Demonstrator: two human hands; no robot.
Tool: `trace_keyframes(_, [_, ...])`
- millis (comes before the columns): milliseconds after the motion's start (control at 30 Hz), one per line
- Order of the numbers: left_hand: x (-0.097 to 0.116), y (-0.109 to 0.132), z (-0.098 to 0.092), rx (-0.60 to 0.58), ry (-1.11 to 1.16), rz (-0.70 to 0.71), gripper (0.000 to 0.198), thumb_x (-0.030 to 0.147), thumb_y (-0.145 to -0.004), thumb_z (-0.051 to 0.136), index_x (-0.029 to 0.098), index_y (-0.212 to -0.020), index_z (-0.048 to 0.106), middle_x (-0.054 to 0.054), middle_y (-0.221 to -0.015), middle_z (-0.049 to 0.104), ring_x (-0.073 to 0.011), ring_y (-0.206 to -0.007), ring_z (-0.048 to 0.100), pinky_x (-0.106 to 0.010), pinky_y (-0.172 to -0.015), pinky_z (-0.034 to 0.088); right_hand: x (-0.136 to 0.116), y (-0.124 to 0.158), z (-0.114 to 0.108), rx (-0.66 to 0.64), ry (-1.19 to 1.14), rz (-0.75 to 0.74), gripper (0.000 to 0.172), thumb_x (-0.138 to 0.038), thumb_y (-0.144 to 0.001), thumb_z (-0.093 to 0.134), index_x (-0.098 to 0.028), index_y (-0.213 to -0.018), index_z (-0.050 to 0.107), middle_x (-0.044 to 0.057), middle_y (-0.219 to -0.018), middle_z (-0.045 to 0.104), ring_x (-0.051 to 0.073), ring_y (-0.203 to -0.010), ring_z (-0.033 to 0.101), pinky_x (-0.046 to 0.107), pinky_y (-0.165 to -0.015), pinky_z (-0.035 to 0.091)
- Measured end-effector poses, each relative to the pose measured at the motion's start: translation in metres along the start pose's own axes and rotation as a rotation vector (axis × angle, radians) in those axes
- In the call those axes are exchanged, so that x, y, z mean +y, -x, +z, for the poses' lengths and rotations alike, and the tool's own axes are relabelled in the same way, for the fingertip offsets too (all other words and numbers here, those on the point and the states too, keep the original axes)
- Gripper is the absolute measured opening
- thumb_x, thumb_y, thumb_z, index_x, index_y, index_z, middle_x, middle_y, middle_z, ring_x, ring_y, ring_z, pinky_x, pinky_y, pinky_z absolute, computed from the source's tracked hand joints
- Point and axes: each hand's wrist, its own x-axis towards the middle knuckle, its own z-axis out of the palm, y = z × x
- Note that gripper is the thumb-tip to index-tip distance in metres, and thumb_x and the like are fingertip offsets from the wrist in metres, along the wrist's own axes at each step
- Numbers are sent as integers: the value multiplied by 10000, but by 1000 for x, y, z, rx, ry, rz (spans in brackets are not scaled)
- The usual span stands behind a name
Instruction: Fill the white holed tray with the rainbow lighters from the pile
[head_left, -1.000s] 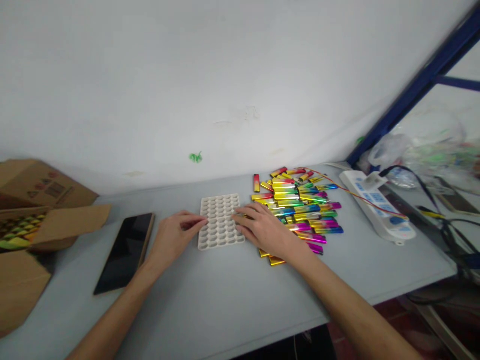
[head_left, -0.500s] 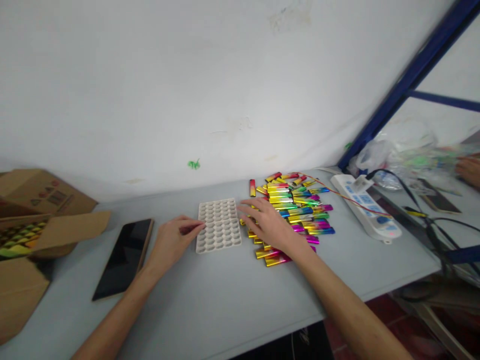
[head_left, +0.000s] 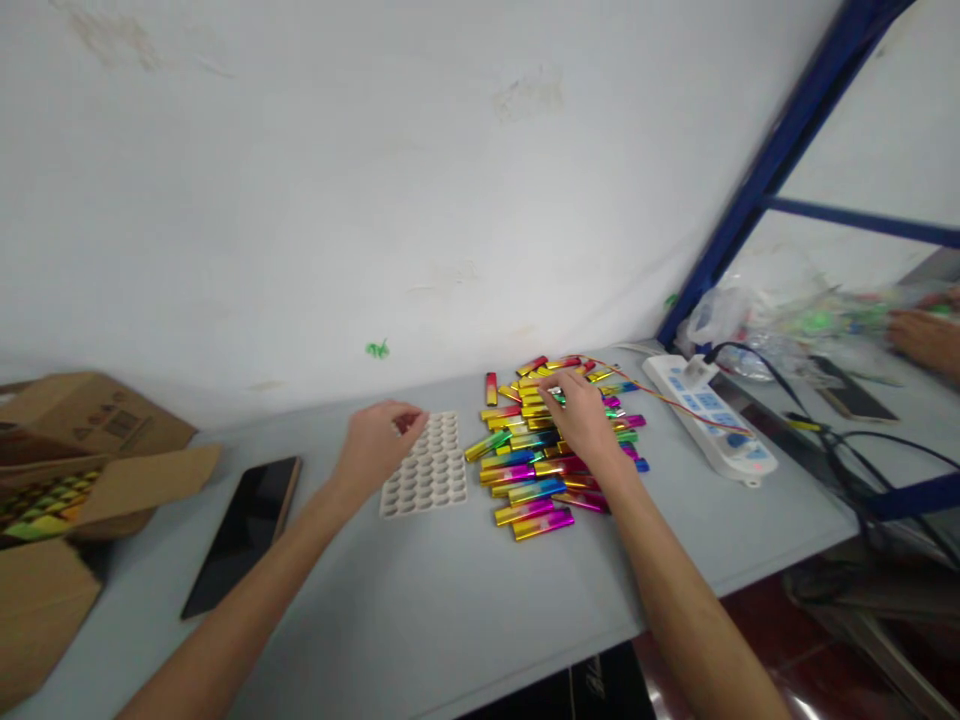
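Observation:
A pale tray (head_left: 424, 477) with rows of oval holes lies on the grey table. Over its upper left part is my left hand (head_left: 379, 440), thumb and forefinger brought together; whether anything sits between the tips I cannot make out. To the right of the tray spreads a pile of shiny lighters (head_left: 525, 490) in yellow, pink, blue and green. My right hand (head_left: 581, 410) is above the back of this pile, fingers bent in a pinch among the lighters. What its fingertips hold, if anything, is too small to tell.
A dark phone (head_left: 244, 530) lies left of the tray, beside an open cardboard box (head_left: 150, 485) of lighters. A white power strip (head_left: 709, 420) with cables stands right of the pile. Beyond the blue frame (head_left: 739, 225) are plastic bags, another phone and another person's hand (head_left: 926, 340).
My right hand has moved from the pile's left edge to its back, uncovering more lighters. My left hand has risen from the tray's left edge to above it. The view has shifted slightly.

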Motion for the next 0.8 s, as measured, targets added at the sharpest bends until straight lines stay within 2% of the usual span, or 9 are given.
trace_keyframes(67, [17,-29,19,-91,0,90,327,404,-919,572,175,-948,803,-103,-957,806,-252,-881,731,-362,-881,534,1,0,4,-2,7,12,96,-181,-998,583,-202,-932,650,107,-967,727,277,-957,681,407,-898,538])
trace_keyframes(200, [43,-77,62,-107,-72,56,313,402,-961,575,145,-997,752,-143,-954,781,-278,-913,714,-369,-876,515,-3,0,10,-26,-3,13,99,-137,-986,573,-204,-933,622,104,-963,707,266,-948,667,383,-880,533])
trace_keyframes(300, [52,-97,86,-100,-86,32,293,386,-938,648,121,-1047,708,-169,-951,762,-285,-905,696,-349,-811,498,-6,0,13,-34,-11,-2,114,-111,-981,564,-208,-941,608,100,-989,702,258,-954,659,373,-874,535])
trace_keyframes(400, [52,-107,99,-100,-68,25,299,321,-907,704,87,-1092,683,-181,-936,753,-278,-911,682,-334,-799,478,-11,0,13,-40,-17,-11,116,-108,-986,557,-209,-943,596,95,-986,697,256,-949,652,380,-878,536])
trace_keyframes(500, [49,-112,103,-100,-17,26,246,224,-876,699,91,-1083,686,-150,-866,749,-273,-890,681,-344,-819,476,-17,0,10,-38,-33,-4,86,-133,-966,615,-208,-999,589,83,-992,677,261,-953,645,394,-880,546])
trace_keyframes(600, [45,-113,99,-97,55,26,150,206,-835,688,148,-973,699,-92,-771,731,-275,-849,691,-359,-827,491,-23,1,9,-24,-53,-9,263,-156,-919,708,-192,-1150,587,111,-1117,654,284,-1043,640,425,-919,563])
trace_keyframes(667, [40,-107,91,-88,116,27,101,256,-851,659,177,-907,690,-79,-765,726,-275,-824,704,-363,-807,507,-26,3,9,-31,-64,-31,316,-160,-933,707,-190,-1224,590,133,-1204,642,293,-1121,636,445,-972,563])
trace_keyframes(733, [33,-95,78,-68,179,25,167,323,-902,597,181,-943,675,-92,-856,743,-262,-821,725,-352,-774,524,-28,4,10,-43,-72,-59,234,-160,-965,676,-200,-1191,627,130,-1199,652,290,-1146,638,450,-1000,559])
trace_keyframes(800, [25,-77,63,-47,269,19,260,388,-951,533,177,-1064,635,-102,-966,748,-230,-803,738,-327,-729,536,-30,5,12,-55,-84,-89,110,-148,-981,653,-208,-1073,663,116,-1126,674,282,-1115,648,444,-997,558])
